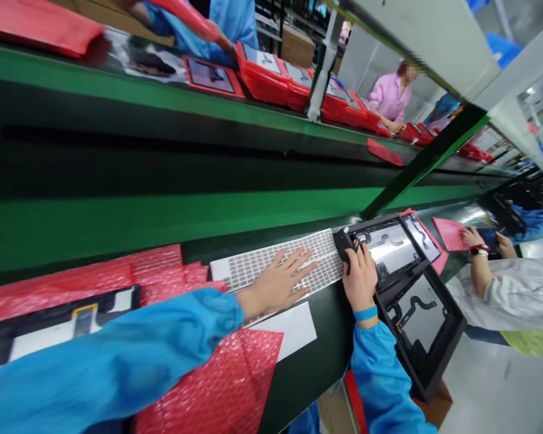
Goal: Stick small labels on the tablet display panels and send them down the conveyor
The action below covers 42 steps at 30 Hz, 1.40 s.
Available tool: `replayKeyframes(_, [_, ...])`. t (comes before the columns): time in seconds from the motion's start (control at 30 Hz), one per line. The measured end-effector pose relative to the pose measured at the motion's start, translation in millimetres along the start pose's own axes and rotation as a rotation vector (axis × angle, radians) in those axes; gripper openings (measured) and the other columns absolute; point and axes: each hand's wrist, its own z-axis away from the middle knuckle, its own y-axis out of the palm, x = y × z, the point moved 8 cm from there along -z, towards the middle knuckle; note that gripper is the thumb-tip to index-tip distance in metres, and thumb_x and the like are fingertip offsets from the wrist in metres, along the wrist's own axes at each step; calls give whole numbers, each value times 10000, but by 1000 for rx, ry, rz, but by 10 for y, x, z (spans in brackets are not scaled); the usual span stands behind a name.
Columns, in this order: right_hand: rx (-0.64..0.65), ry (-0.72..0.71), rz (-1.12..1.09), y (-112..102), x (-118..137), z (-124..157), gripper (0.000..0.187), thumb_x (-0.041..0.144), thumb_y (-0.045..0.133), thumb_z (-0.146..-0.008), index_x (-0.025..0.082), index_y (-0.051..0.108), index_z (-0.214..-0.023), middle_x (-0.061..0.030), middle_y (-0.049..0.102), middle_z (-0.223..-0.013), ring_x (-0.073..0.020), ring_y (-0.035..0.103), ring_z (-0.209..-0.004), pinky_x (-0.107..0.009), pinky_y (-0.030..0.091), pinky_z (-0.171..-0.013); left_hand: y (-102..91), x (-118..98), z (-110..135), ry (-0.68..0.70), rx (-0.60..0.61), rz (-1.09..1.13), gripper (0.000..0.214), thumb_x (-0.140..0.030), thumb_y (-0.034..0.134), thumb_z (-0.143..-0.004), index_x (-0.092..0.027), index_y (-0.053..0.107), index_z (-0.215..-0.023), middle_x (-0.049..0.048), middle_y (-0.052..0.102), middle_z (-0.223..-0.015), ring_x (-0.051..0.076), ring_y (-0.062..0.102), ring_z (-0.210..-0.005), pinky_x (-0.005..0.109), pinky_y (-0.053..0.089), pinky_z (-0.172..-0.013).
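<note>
My left hand [278, 280] lies palm down with fingers spread on a white sheet of small grid-like labels [326, 256]. The fingers of my right hand [361, 277] curl over a black handheld device [342, 246] at the sheet's right end; its exact kind is unclear. Just right of that hand, a black tray [452, 334] holds flat screen panels with dark ribbon cables, one panel [419, 310] in the nearer compartment. A blank white paper [296, 331] sticks out below my left wrist. Red bubble-wrap bags [226, 380] lie under and beside my left forearm.
Another panel [72, 325] rests on red wrap at the left. Behind the bench, a raised green-edged shelf [163, 102] carries stacked panels in red bags [271, 81]. A slanted green post [425, 163] rises behind the tray. Co-workers stand across and at the right.
</note>
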Motion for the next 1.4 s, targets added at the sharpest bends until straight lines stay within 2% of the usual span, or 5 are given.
replayKeyframes(0.3, [-43, -33, -10, -4, -137, -78, 382, 145, 552, -998, 143, 645, -1369, -206, 659, -1488, -391, 464, -1530, -604, 459, -1191, 62, -13, -251, 7, 86, 23, 692, -550, 423, -1091, -218, 337, -1692, 166, 258, -1774, 395, 240, -1640, 668, 196, -1285])
replayKeyframes(0.53, [-258, 76, -452, -402, 198, -171, 426, 332, 728, -969, 199, 627, -1362, -190, 726, -1375, -373, 688, -1306, -623, 519, -1131, -596, -273, 425, -36, 63, 39, 793, -622, 421, -1068, -78, 389, -1645, 208, 323, -1743, 392, 277, -1624, 575, 253, -1289])
replayKeyframes(0.73, [234, 199, -1253, 52, 1267, -343, 283, 470, 639, -1051, 231, 681, -1194, -18, 784, -786, -208, 778, -651, -384, 661, -684, -979, -217, 1331, -156, 89, 28, 742, -649, 414, -1061, -66, 598, -1482, 220, 595, -1546, 370, 500, -1491, 531, 354, -1231])
replayKeyframes(0.9, [590, 112, -1341, 618, 1976, -350, 447, 624, 605, -1025, 204, 725, -1121, 19, 714, -697, -117, 656, -497, -229, 518, -455, -922, -5, 1570, -203, 85, -74, 720, -634, 443, -1055, -50, 645, -1426, 255, 634, -1471, 400, 523, -1451, 555, 335, -1221])
replayKeyframes(1.4, [669, 139, -1208, 884, 1995, -254, 429, 616, 553, -1059, 199, 630, -1123, -8, 763, -745, -136, 717, -536, -232, 595, -462, -807, 85, 1611, -317, 76, -156, 769, -689, 478, -1016, -64, 657, -1427, 246, 541, -1592, 415, 516, -1386, 519, 370, -1095])
